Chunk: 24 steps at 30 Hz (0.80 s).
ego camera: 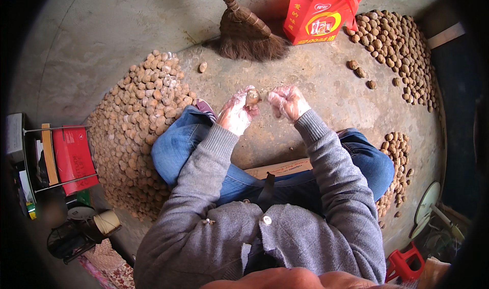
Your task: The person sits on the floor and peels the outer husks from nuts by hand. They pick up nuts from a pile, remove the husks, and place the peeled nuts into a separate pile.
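My left hand (237,111), in a thin clear plastic glove, holds an egg-sized brown lump (252,97) with a rough, crusted surface. Just to the right is my right hand (287,102), gloved the same way. Its fingers are curled in a little apart from the lump, and I cannot tell whether something small is pinched in them. Both hands are above the concrete floor (275,136), in front of my crossed legs. A large pile of pale brown, egg-sized lumps (133,124) lies to the left, with shiny bits like plastic film near its top.
A broom (252,33) leans at the wall beside a red shopping bag (321,17). Darker lumps (397,48) are heaped far right; a smaller heap (395,155) lies by my right knee. A red stool (405,262) stands lower right, a metal rack (61,159) at left.
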Each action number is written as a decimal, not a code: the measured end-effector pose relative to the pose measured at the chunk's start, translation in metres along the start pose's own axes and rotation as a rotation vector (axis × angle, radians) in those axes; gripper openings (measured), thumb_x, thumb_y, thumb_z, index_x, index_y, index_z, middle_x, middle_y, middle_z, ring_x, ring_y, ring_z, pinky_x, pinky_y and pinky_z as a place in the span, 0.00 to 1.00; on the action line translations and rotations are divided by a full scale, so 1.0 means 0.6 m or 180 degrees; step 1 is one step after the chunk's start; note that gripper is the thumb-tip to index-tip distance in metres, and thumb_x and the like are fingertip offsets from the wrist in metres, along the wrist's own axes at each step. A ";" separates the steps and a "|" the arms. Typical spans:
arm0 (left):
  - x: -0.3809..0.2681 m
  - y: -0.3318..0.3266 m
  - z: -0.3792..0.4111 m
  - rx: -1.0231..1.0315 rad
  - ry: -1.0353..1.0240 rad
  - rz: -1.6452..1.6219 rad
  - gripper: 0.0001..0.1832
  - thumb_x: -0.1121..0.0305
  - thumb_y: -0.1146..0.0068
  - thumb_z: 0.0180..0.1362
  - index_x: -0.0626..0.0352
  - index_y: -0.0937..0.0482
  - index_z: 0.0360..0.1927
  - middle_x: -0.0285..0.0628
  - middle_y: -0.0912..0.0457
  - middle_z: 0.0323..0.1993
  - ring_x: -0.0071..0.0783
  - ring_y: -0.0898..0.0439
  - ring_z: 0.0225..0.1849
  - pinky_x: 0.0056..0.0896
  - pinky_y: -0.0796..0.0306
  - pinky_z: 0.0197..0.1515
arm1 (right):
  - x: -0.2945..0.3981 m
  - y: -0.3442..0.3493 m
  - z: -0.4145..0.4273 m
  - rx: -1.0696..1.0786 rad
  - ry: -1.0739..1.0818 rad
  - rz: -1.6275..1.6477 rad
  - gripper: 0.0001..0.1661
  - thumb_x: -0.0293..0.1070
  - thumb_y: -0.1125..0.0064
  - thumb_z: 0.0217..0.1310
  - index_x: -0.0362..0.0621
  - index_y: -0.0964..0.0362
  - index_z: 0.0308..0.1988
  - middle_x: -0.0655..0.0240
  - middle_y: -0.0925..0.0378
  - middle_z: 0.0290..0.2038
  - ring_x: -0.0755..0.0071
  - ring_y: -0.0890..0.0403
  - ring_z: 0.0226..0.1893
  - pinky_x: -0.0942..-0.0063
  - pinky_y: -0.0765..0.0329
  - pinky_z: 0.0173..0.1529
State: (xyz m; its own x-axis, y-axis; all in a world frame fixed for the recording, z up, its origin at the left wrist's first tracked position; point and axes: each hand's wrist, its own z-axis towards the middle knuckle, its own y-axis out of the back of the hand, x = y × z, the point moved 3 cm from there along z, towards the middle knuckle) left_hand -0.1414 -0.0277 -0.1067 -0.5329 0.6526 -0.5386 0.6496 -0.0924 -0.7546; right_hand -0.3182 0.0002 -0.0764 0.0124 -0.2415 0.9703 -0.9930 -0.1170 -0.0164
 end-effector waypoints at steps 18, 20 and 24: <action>0.003 0.009 0.004 0.0166 0.0157 -0.0613 0.20 0.59 0.52 0.61 0.61 0.30 0.51 0.46 0.23 0.41 0.33 0.23 0.31 0.28 0.24 0.33 | 0.007 -0.005 0.000 -0.0056 0.0203 -0.0659 0.15 0.39 0.48 0.57 0.40 0.27 0.24 0.64 0.31 0.12 0.71 0.30 0.14 0.71 0.32 0.22; 0.003 0.008 0.004 0.0188 0.0144 -0.0565 0.19 0.61 0.52 0.61 0.61 0.30 0.51 0.44 0.23 0.40 0.31 0.23 0.30 0.28 0.24 0.32 | 0.012 -0.018 -0.002 -0.0093 0.0531 -0.1099 0.14 0.39 0.47 0.56 0.41 0.26 0.25 0.60 0.29 0.14 0.64 0.28 0.15 0.69 0.31 0.23; -0.002 -0.005 -0.004 0.0021 0.0241 -0.0202 0.17 0.63 0.53 0.62 0.61 0.30 0.51 0.42 0.23 0.38 0.29 0.24 0.28 0.29 0.26 0.29 | 0.016 -0.031 -0.001 -0.0371 0.0517 -0.1731 0.12 0.38 0.44 0.54 0.42 0.24 0.26 0.55 0.26 0.17 0.57 0.25 0.17 0.68 0.29 0.25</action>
State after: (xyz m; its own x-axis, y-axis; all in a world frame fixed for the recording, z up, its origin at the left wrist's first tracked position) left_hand -0.1413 -0.0263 -0.1026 -0.5303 0.7123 -0.4599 0.6121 -0.0537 -0.7890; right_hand -0.2997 0.0007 -0.0664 0.5154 -0.0242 0.8566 -0.8555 -0.0737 0.5126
